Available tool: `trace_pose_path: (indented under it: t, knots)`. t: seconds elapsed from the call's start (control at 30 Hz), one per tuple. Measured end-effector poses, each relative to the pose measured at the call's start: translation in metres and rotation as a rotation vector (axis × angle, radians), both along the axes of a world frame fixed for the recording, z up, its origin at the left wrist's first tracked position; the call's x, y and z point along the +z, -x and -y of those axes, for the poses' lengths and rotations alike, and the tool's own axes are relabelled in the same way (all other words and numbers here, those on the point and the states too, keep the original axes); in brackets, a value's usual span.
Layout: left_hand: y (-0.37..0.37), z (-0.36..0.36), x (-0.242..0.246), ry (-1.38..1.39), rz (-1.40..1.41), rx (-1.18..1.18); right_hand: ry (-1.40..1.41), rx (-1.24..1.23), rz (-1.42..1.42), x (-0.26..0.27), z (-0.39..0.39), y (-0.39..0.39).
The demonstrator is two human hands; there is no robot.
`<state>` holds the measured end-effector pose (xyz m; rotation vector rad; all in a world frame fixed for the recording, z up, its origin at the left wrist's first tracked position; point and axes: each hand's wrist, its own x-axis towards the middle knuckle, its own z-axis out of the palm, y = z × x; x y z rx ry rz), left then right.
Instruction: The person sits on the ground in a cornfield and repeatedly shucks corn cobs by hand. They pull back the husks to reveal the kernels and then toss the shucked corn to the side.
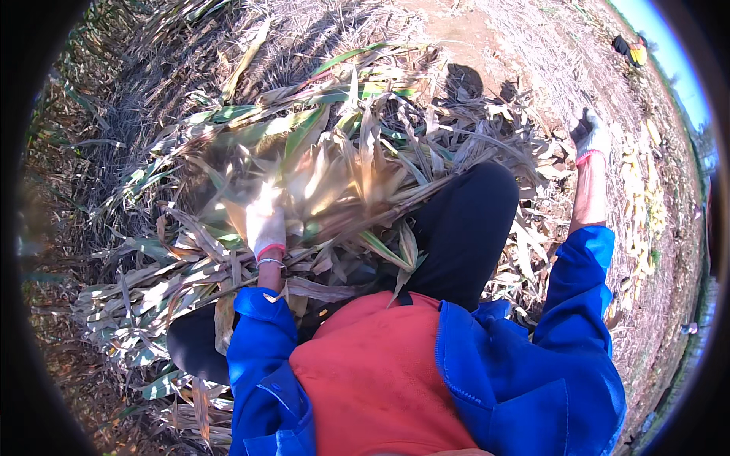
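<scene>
My left hand (266,223), in a white knit glove with a red cuff, grips dry corn husks (325,176) over my lap. Glare and motion blur hide its fingertips, and the husks beside it are blurred too. Far out to the right, over the ground, is my right hand (591,134) in a similar glove. Its palm side is dark, and I see no object in it; how far its fingers are bent is unclear. A long dry corn stalk (393,214) slants across in front of my raised knee (476,211).
A heap of cut corn stalks and leaves (154,296) spreads around my legs. Yellow corn ears (641,199) lie in a long row on the ground at right. Another person (633,51) is in the distance at upper right. Dry leaves and stalks (74,171) line the left edge.
</scene>
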<state>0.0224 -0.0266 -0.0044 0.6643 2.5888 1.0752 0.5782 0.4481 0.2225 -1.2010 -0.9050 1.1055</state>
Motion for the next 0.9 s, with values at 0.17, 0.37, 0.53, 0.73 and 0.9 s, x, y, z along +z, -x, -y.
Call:
trace_pose_path:
  t: [0.17, 0.37, 0.53, 0.73, 0.9]
  knots:
    - [-0.007, 0.004, -0.003, 0.092, -0.342, -0.153, 0.242, 0.576, 0.191, -0.079, 0.036, 0.185]
    - [-0.024, -0.001, 0.009, -0.013, -0.441, -0.016, -0.24, 1.208, 0.745, -0.155, 0.055, 0.368]
    - [-0.018, -0.001, -0.002, -0.027, -0.307, 0.017, -0.675, 1.195, 1.131, -0.223, 0.078, 0.478]
    - [-0.013, 0.004, -0.03, 0.132, -0.576, -0.055, -0.394, 1.201, 1.307, -0.265, 0.081, 0.581]
    - [-0.013, 0.009, -0.045, -0.396, 0.304, 0.156, -0.166, 1.125, 1.449, -0.312, 0.037, 0.663]
